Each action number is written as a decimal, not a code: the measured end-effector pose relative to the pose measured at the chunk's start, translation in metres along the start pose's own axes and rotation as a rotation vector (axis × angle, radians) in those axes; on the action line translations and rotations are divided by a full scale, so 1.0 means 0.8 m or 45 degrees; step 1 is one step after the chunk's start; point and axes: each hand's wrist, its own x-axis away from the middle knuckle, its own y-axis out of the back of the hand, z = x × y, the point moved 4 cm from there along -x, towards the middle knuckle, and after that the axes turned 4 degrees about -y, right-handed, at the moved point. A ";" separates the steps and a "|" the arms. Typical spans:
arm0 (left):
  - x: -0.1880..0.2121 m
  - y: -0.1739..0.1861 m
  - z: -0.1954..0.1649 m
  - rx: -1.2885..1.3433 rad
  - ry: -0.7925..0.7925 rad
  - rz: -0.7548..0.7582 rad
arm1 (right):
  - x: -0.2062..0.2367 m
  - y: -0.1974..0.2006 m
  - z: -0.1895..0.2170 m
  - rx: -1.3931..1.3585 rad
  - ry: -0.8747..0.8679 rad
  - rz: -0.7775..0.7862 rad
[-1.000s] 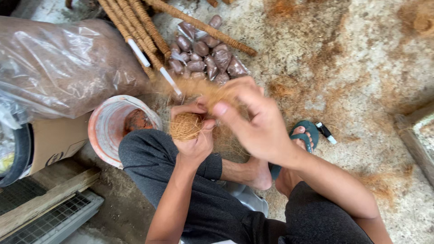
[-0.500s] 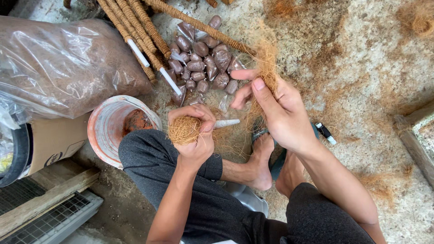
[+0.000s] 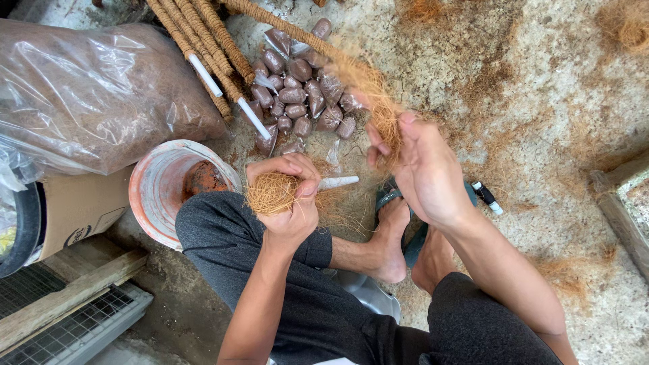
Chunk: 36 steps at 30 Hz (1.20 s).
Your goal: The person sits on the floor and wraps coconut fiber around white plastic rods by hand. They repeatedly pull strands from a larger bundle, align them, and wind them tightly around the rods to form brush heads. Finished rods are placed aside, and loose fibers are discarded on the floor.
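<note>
The left hand (image 3: 287,203) is closed around a ball of brown fibre (image 3: 272,192) over the knee. The right hand (image 3: 422,169), just to the right and a bit farther away, pinches a loose tuft of fibre (image 3: 378,101) that runs up and away.

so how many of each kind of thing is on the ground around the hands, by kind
small brown filled packets, in a heap: about 20, overlapping, so not exact
fibre-wrapped sticks: 5
orange bucket: 1
big clear plastic bag: 1
small black-and-white tube: 1
fibre tufts held: 2, one in the left hand, one in the right hand
total: about 30
</note>
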 end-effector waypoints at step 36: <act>0.010 -0.003 0.025 0.077 -0.029 0.049 | 0.061 -0.051 0.078 1.807 0.881 0.731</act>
